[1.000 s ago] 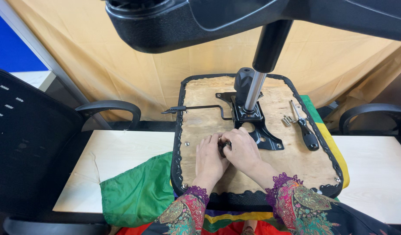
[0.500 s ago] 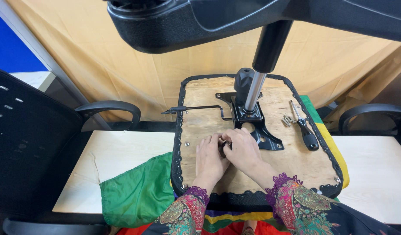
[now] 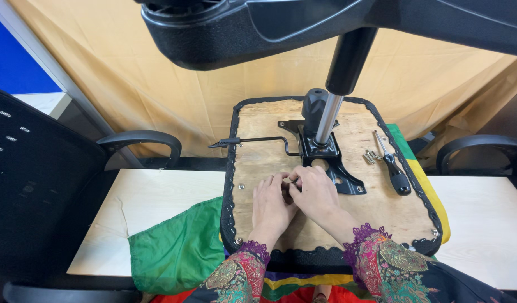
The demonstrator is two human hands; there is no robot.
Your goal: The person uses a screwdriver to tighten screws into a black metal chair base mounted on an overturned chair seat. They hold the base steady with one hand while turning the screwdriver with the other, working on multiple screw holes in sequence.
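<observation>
An upturned chair seat [image 3: 376, 216] with a bare plywood underside lies on the table. A black metal mechanism plate [image 3: 326, 154] is mounted on it, with a chrome gas column [image 3: 326, 120] rising to the chair base overhead. My left hand [image 3: 271, 207] and my right hand [image 3: 314, 193] rest together on the wood at the plate's near-left corner. Their fingers pinch something small and dark between them; what it is stays hidden. A black lever rod [image 3: 253, 140] sticks out to the left of the plate.
A black-handled screwdriver [image 3: 393, 171] and a few loose bolts [image 3: 372, 157] lie on the seat's right side. Green cloth [image 3: 177, 249] hangs off the table front. Black chair parts [image 3: 34, 185] stand at left, an armrest [image 3: 483, 148] at right. The chair base [image 3: 326, 28] looms overhead.
</observation>
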